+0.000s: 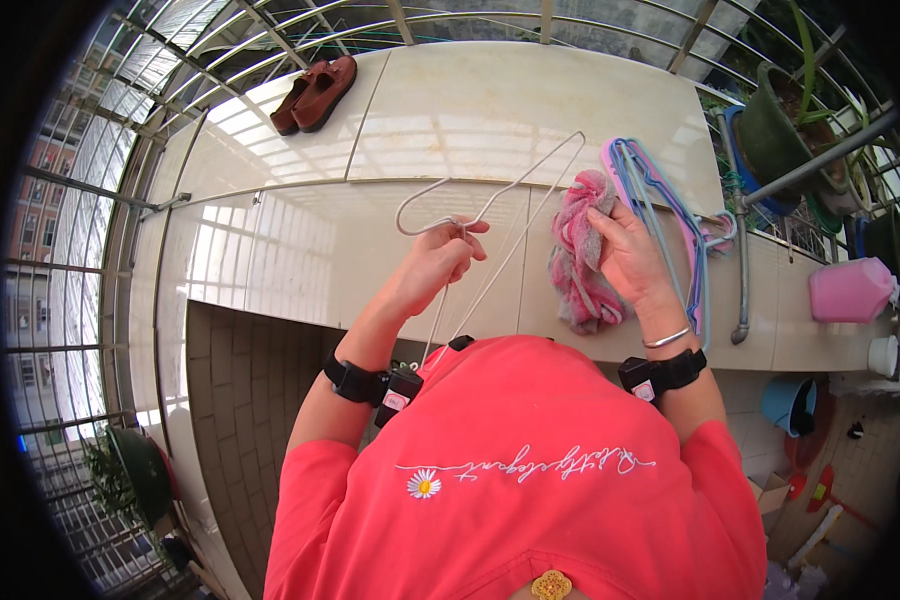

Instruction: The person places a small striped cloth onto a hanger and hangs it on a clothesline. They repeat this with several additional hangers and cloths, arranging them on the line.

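Note:
My left hand [444, 262] grips a white wire clothes hanger [531, 174] at the neck, below its hook. The hanger is tilted, with one end pointing away from me and the other reaching my shirt. To the right, my right hand [628, 251] holds a bunched pink and grey cloth [579, 251], thumb on its upper part. The cloth hangs in twisted folds over the tiled ledge [450, 157], and nothing hangs on the wire hanger. Beside my right hand lies a stack of pink and blue clothes hangers [664, 199], partly hidden by my hand and forearm.
Brown-red shoes [322, 94] stand at the ledge's far left, near metal railings [465, 15]. A grey pipe [736, 247] rises on the right by a green plant pot [784, 124]. Further right are a pink plastic jug [851, 291] and, lower down, a blue bucket [784, 401].

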Tool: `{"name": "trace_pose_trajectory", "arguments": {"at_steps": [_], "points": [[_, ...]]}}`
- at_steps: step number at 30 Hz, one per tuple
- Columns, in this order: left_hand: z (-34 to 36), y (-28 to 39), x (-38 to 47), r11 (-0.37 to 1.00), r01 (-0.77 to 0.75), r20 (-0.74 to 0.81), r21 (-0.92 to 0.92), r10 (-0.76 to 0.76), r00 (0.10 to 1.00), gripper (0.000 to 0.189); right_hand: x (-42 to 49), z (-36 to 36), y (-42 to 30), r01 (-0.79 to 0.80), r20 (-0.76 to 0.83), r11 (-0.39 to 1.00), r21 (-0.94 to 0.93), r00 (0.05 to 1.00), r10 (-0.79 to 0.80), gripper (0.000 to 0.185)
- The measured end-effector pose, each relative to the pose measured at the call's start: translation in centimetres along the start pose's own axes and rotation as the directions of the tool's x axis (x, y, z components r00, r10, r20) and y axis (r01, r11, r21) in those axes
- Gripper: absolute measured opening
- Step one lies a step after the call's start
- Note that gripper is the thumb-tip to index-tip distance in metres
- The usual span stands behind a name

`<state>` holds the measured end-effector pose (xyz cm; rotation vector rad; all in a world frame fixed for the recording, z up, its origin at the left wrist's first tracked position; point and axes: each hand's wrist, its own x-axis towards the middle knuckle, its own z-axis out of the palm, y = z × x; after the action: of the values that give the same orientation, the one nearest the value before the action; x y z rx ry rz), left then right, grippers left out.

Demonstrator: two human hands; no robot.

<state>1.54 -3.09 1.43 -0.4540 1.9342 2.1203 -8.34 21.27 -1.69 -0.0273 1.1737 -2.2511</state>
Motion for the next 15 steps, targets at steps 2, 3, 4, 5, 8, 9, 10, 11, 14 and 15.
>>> {"name": "trace_pose_trajectory", "arguments": {"at_steps": [2, 3, 4, 5, 8, 9, 10, 11, 14, 15], "points": [[0.1, -0.1, -0.1, 0.997, -0.005, 0.009, 0.081, 0.004, 1.0, 0.026, 0.0, 1.2, 1.3, 0.06, 0.094, 0.994, -0.087, 0.994, -0.051, 0.026], [0.3, -0.2, -0.2, 0.992, 0.003, -0.017, 0.124, -0.001, 1.0, 0.026, 0.1, 1.8, 1.9, 0.117, 0.181, 0.988, -0.102, 0.979, -0.098, 0.028], [0.5, -0.4, -0.1, 0.987, -0.003, -0.044, 0.162, 0.01, 0.999, 0.025, 0.3, 2.4, 2.4, 0.159, 0.217, 0.967, -0.199, 0.969, -0.115, 0.032], [0.7, -0.6, -0.1, 0.98, -0.008, -0.07, 0.2, 0.022, 0.997, 0.025, 0.5, 3.0, 2.9, 0.251, 0.211, 0.872, -0.42, 0.962, -0.175, 0.033], [1.3, -1.4, 0.0, 0.954, -0.058, -0.12, 0.295, 0.097, 0.988, 0.014, 0.9, 4.6, 4.1, 0.485, 0.345, 0.454, -0.747, 0.868, -0.358, 0.034], [1.4, -1.6, 0.2, 0.946, -0.087, -0.129, 0.312, 0.133, 0.983, 0.014, 0.9, 4.8, 4.3, 0.492, 0.399, 0.418, -0.764, 0.869, -0.294, 0.034], [1.5, -1.8, 0.6, 0.937, -0.116, -0.138, 0.331, 0.17, 0.976, 0.014, 0.8, 5.2, 4.5, 0.502, 0.448, 0.382, -0.776, 0.865, -0.226, 0.034], [1.5, -2.0, 0.9, 0.927, -0.108, -0.16, 0.359, 0.175, 0.971, 0.013, 0.8, 5.3, 4.5, 0.487, 0.465, 0.344, -0.803, 0.873, -0.149, 0.035], [1.5, -2.3, 1.3, 0.963, -0.192, -0.176, 0.189, 0.226, 0.958, 0.012, 0.6, 5.5, 4.4, 0.533, 0.512, 0.436, -0.725, 0.841, -0.175, 0.036], [1.5, -2.4, 1.4, 0.947, -0.248, -0.148, 0.205, 0.281, 0.948, 0.012, 0.7, 5.4, 4.3, 0.555, 0.53, 0.439, -0.706, 0.826, -0.193, 0.036]]}}
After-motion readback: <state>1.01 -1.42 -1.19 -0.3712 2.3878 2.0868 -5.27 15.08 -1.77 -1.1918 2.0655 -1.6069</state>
